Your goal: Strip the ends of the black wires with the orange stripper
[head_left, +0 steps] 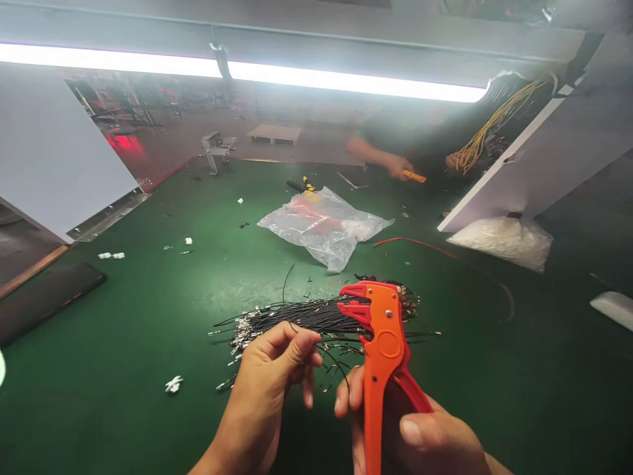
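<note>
My left hand (284, 369) is closed, with thumb and fingertips pinching a thin black wire (341, 369). One end of the wire curves down toward the fingers of my right hand. Wrapped around the handles of an orange and red wire stripper (386, 330) is my right hand (435, 435). The stripper stands upright, its red jaws apart and pointing left, just right of my left hand. Behind both hands lies a bundle of black wires (311, 316) with silvery ends at the left and coppery ends at the right.
A clear plastic bag (326, 227) with red and white contents lies beyond the bundle on the green table (148, 316). Behind it are yellow-black pliers (304, 187). A red wire (420, 241) and a stuffed bag (502, 243) lie right. Across the table, another person's hand (395, 165) holds an orange tool.
</note>
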{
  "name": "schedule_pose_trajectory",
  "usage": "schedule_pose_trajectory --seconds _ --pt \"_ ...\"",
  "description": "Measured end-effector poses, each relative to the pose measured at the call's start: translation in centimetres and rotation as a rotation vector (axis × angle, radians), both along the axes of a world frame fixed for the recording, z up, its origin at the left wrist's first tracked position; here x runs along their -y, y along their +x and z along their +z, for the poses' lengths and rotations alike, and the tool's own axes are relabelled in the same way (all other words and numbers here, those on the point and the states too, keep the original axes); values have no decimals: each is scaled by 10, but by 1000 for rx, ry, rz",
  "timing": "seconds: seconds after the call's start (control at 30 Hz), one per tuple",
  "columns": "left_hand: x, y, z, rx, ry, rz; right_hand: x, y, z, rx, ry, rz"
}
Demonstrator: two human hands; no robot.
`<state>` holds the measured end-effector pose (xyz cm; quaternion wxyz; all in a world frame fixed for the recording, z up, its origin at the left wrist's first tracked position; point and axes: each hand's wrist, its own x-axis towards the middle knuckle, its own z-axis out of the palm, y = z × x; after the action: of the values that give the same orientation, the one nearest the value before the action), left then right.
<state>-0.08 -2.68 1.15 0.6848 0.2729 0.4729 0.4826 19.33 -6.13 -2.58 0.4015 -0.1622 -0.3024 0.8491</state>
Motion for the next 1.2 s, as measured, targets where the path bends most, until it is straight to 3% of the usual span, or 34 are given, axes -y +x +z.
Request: schedule_pose_trajectory --seconds 0.27,0.37,0.57,0.63,0.73,0.87,0.93,1.03,1.13,1.2 --pt "-1 0 -1 -37 5 82 -5 5 7 -77 -79 23" --pt "-1 0 -4 -49 -34 50 -6 5 8 -97 -100 34" --pt "-9 -8 2 58 -20 181 0 4 -4 -122 -129 101" --pt "-12 -13 5 31 -1 169 2 4 -9 -92 -115 111" --pt "-9 -21 8 -280 235 139 4 6 -10 12 -120 104" --pt "-2 -28 9 -1019 1012 273 3 10 -2 132 -88 39" --pt "-2 -29 9 -1335 1281 320 -1 12 3 189 0 -21" --pt "-5 -31 10 -1632 1422 257 -7 16 9 78 48 -56" --pt "-9 -37 11 -1762 1498 105 -11 18 14 -104 14 -34" --pt "-11 -42 10 -1807 1506 74 -11 20 15 -141 17 -6"
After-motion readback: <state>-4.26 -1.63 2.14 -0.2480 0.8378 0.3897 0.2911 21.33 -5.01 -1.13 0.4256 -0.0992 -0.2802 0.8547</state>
